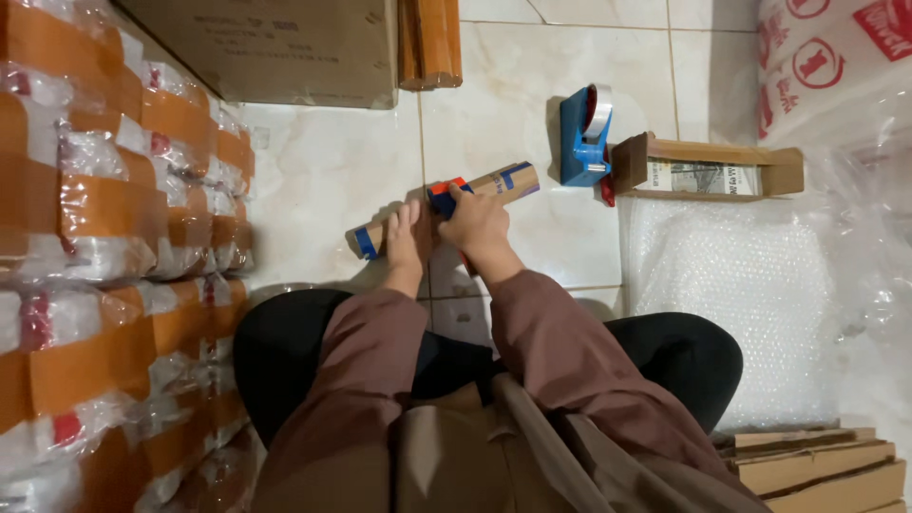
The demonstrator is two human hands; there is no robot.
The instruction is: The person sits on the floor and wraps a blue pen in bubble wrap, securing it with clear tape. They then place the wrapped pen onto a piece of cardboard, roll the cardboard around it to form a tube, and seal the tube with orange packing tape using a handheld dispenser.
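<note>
**Long cardboard parcel pinned down on the tile floor**

Person's sitting on the floor with both hands on a long brown cardboard parcel (446,204) that has blue tape on its ends. Left hand (408,237) lies flat with fingers together, pressing the parcel's near end down. Right hand (480,223) is curled over the middle, pinching something orange and blue against it; can't tell what.

Risk as I see it: glossy tiles, narrow parcel, so if the left hand eases off it could skid or twist away.

Just beyond the right hand sits a blue tape dispenser (584,138), with an open cardboard box (708,166) and bubble wrap (731,285) farther right. Stacks of orange-taped wrapped packages (114,218) wall off the left side. Pale marble-look floor (323,180).
</note>
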